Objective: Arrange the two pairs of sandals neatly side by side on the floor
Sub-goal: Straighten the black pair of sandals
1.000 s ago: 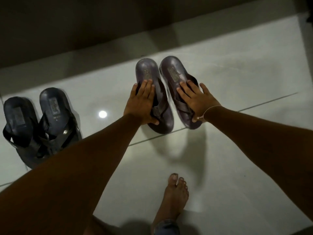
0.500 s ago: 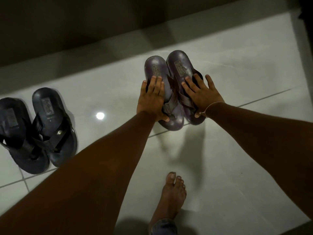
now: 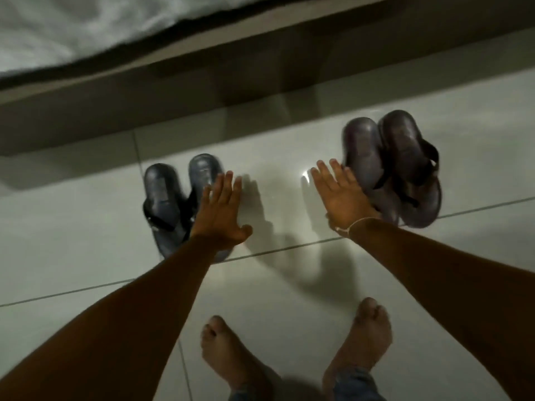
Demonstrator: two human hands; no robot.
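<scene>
Glossy pale tile floor carries two pairs of dark sandals as a person bends over them, both bare hands spread flat with nothing held. The left hand is open, fingers together and pointing away, hovering over the inner edge of the left pair of sandals, and partly covers the nearer sandal of that pair; whether the palm touches the strap cannot be told through the blur. The right hand, a thin thread bracelet at its wrist, is likewise open, its fingertips at the side of the right pair of sandals, touching or nearly so. Each pair lies with its two sandals close together, pointing towards a low dark ledge along the wall, with pale bedding above it. The pairs sit well apart, a stretch of bare tile and a bright glint of lamp reflection between them, the right pair set slightly further from the person than the left. Two bare feet stand on the tile below.

Judging by their look, the sandals are light, moulded rubber or plastic with flexible straps, stiff enough in the sole to slide as a unit on the slick tile. A flat palm against the outer sole edge, or a pinch at the straps where they cross, would seem the surest hold; pushing one sandal alone risks splitting its pair.
</scene>
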